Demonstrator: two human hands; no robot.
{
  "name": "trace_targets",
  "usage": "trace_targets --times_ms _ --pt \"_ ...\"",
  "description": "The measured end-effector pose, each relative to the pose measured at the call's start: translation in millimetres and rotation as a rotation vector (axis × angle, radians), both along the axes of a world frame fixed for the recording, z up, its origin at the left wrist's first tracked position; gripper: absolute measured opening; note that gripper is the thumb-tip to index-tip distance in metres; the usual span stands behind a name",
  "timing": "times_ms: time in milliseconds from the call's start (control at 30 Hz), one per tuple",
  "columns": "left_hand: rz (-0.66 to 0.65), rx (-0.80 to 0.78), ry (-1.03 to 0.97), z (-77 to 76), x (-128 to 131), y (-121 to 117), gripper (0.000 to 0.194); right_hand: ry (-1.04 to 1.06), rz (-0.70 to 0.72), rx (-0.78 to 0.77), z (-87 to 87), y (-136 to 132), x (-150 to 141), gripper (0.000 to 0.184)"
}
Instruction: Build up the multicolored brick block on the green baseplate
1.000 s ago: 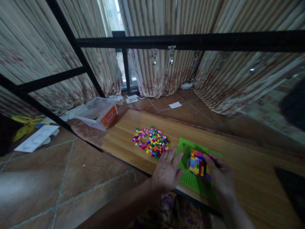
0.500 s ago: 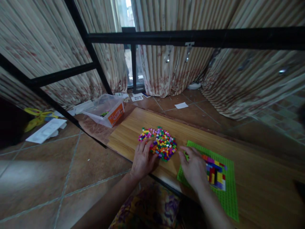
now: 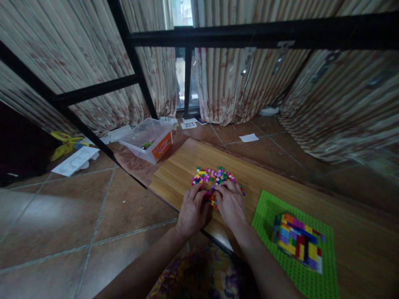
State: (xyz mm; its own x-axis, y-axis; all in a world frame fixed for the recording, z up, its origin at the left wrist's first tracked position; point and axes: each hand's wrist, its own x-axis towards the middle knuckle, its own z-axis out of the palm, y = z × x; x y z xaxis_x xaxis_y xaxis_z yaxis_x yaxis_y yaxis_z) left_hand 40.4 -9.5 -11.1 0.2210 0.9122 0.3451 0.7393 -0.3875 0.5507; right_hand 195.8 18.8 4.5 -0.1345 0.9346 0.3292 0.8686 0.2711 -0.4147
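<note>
A heap of small coloured bricks (image 3: 215,176) lies on a low wooden board (image 3: 181,170). Both my hands rest on the near side of the heap, palms down, fingers curled into the bricks. My left hand (image 3: 193,209) covers the left part, my right hand (image 3: 230,205) the right part, the two almost touching. What the fingers hold, if anything, is hidden under them. To the right, a green baseplate (image 3: 324,278) carries a multicoloured brick block (image 3: 296,241), with no hand on it.
A clear plastic tub (image 3: 148,143) with an orange label stands on the tiled floor past the board's left end. Black metal bars (image 3: 137,79) cross in front of striped curtains. Papers (image 3: 75,160) and a yellow object (image 3: 64,143) lie at far left.
My right hand left the brick block on the baseplate and moved left onto the loose bricks. My left hand moved left too, onto the heap. The view shifted left.
</note>
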Motion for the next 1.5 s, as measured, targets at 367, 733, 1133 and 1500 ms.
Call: trace_targets --times_ms 367,733,1133,1500 --pt "-0.003 -0.032 -0.035 1.0 -0.2 -1.1 0.032 -0.033 0.026 -0.023 -4.2 15.2 6.7 0.019" --pt "0.007 -0.007 -0.02 -2.0 0.5 -1.8 0.03 -0.003 0.045 -0.004 -2.5 16.5 8.7 0.023" --pt "0.0 0.089 0.001 -6.5 -3.7 1.8 0.032 -0.009 0.07 -0.035 13.9 19.6 -5.2 0.019" --pt "-0.068 0.189 -0.012 10.8 2.7 0.0 0.034 0.114 -0.359 0.197 19.8 -111.8 87.5 0.021"
